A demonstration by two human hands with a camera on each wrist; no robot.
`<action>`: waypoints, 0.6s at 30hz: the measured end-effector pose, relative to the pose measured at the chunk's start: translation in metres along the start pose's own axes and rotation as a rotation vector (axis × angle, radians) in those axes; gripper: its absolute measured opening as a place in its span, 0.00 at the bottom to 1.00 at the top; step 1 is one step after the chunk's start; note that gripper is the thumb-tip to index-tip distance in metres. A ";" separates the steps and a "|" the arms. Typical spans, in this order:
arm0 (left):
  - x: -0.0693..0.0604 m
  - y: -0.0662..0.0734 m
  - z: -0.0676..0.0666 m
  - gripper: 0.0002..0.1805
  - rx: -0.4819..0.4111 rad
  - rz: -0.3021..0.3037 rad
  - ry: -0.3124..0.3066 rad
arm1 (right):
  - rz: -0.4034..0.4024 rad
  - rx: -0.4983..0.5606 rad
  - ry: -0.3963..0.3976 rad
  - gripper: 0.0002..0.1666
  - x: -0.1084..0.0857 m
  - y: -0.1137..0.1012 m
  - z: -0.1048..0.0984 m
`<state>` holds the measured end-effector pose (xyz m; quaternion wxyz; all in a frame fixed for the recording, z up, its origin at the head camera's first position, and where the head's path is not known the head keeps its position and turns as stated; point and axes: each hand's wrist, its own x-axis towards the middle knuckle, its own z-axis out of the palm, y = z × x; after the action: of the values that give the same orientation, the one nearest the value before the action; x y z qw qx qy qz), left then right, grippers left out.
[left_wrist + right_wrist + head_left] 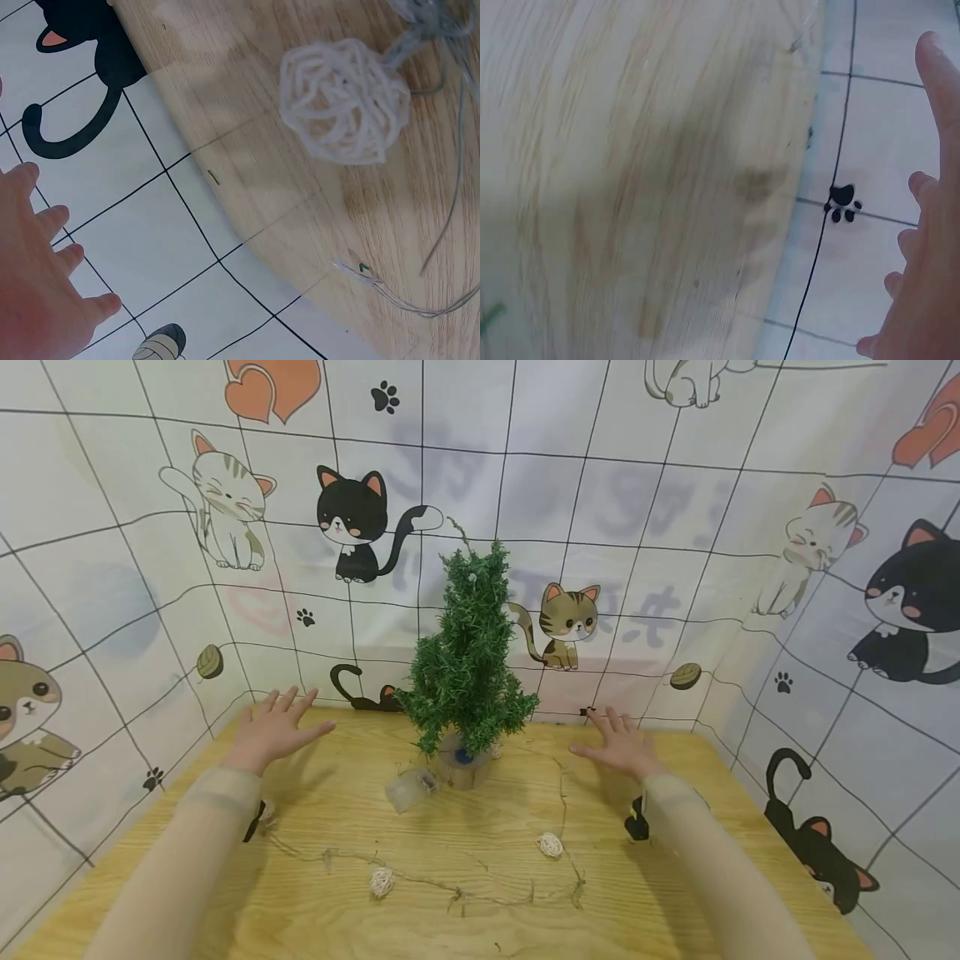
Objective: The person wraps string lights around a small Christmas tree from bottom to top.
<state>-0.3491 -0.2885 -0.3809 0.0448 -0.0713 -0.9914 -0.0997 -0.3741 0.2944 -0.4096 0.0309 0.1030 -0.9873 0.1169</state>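
Both hands are spread with fingers apart and hold nothing. In the head view the left hand is left of the small green tree, and the right hand is to its right. The tree stands upright on a round wooden base. The left wrist view has the left hand at its left edge, away from a white wicker ball. At the right edge of the right wrist view, the right hand is beside the table edge.
A translucent cup-like piece lies by the base. A thin string with white balls curves across the wooden table nearer the person. Cat-patterned cloth surrounds the table at the back and sides.
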 end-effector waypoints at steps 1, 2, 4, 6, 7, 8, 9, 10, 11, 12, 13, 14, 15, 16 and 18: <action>0.000 0.000 0.000 0.52 0.003 0.003 0.002 | -0.011 -0.004 0.000 0.59 -0.001 -0.002 0.000; -0.001 0.001 0.000 0.52 0.007 0.008 0.004 | -0.023 0.002 -0.003 0.58 -0.001 -0.005 -0.001; -0.002 0.002 -0.001 0.51 0.015 0.018 0.013 | -0.045 0.024 -0.007 0.56 -0.004 -0.009 -0.002; -0.004 0.004 -0.002 0.51 0.028 0.034 0.025 | -0.077 0.056 -0.005 0.55 -0.008 -0.014 -0.004; -0.006 0.005 -0.003 0.51 0.029 0.042 0.028 | -0.092 0.071 -0.006 0.54 -0.010 -0.017 -0.004; -0.007 0.007 -0.004 0.51 0.032 0.051 0.030 | -0.107 0.091 -0.005 0.53 -0.013 -0.019 -0.004; -0.009 0.009 -0.005 0.51 0.042 0.064 0.033 | -0.127 0.105 0.000 0.53 -0.015 -0.021 -0.004; -0.011 0.011 -0.006 0.51 0.054 0.077 0.036 | -0.152 0.115 0.007 0.52 -0.018 -0.024 -0.004; -0.014 0.013 -0.006 0.51 0.066 0.094 0.039 | -0.172 0.131 0.011 0.52 -0.020 -0.026 -0.003; -0.016 0.016 -0.006 0.50 0.074 0.110 0.040 | -0.195 0.143 0.016 0.51 -0.023 -0.027 -0.002; -0.019 0.019 -0.005 0.50 0.084 0.128 0.040 | -0.216 0.154 0.019 0.51 -0.026 -0.028 0.000; -0.023 0.022 -0.005 0.50 0.091 0.146 0.041 | -0.235 0.170 0.020 0.50 -0.029 -0.029 0.002; -0.026 0.026 -0.003 0.50 0.098 0.168 0.044 | -0.254 0.191 0.016 0.50 -0.033 -0.029 0.003; -0.029 0.030 -0.001 0.50 0.096 0.188 0.044 | -0.268 0.214 0.009 0.49 -0.037 -0.030 0.004; -0.036 0.038 0.004 0.49 0.081 0.224 0.038 | -0.295 0.270 -0.017 0.47 -0.045 -0.030 0.006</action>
<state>-0.3080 -0.2552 -0.3814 0.0771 -0.1776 -0.9795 -0.0551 -0.3237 0.2728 -0.4128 0.0251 0.2506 -0.9371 0.2417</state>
